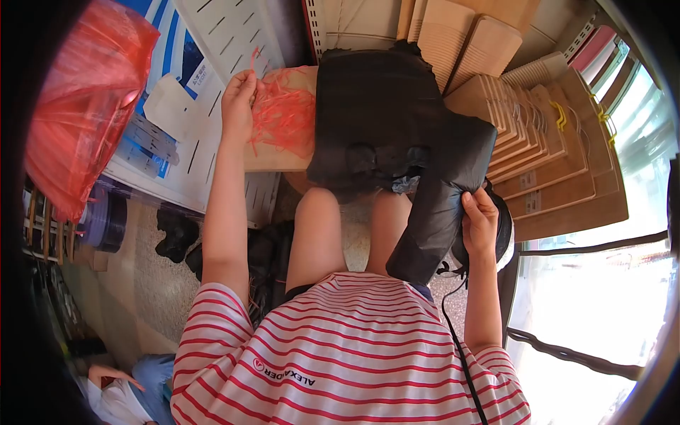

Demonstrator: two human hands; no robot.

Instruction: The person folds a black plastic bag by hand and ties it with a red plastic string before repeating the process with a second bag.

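My left hand [241, 98], at the left edge of a light wooden board [273, 159], is closed in a pinch on a thin red plastic strip [256, 54] that sticks up above the fingers. Beside it a loose heap of red plastic strips [287, 117] lies on the board. Black plastic bags [375, 106] lie flat in a stack over the rest of the board, in front of my knees. My right hand [480, 218] grips the edge of a folded black plastic bag [446, 191], which slants from the stack down toward my lap.
Wooden washboards and cutting boards [538, 156] stand in a row at the right. A large red plastic bag [92, 99] hangs at the upper left, by a white perforated panel [212, 42]. Black crumpled plastic [176, 234] lies on the floor. Another person [127, 389] is at the lower left.
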